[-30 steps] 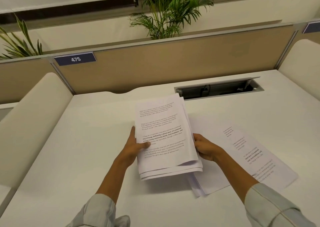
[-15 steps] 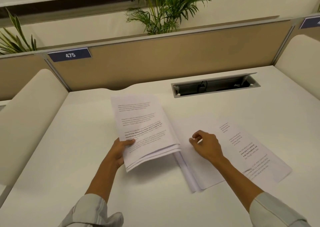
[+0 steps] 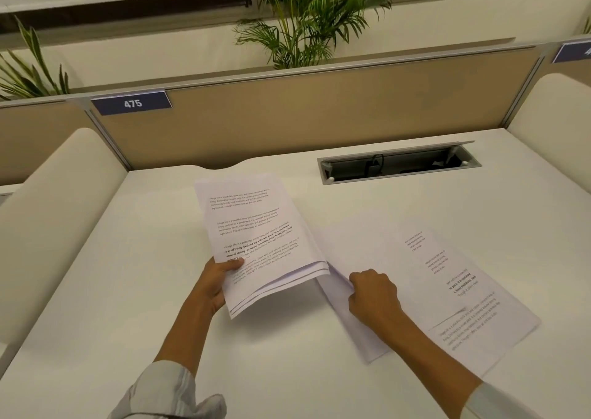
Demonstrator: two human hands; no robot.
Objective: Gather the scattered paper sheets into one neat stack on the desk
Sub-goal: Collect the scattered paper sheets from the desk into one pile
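Paper sheets: my right hand (image 3: 372,294) pinches the near-left edge of the loose sheets (image 3: 425,278) lying flat on the desk (image 3: 96,290).

They spread away to the right of that grip, long axis slanting near-right; my left hand (image 3: 212,282) clamps the gathered bundle (image 3: 259,239) just left, raised and tilted. I cannot count the sheets; my forearm covers their near edge.

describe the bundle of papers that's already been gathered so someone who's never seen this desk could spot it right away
On the white desk, below the partition's blue 475 sign, look left of the open cable tray. There the left hand holds the gathered bundle, thumb on top. Unlike the loose sheets lying flat to its right under the right hand, it is raised off the desk, its text facing the viewer.
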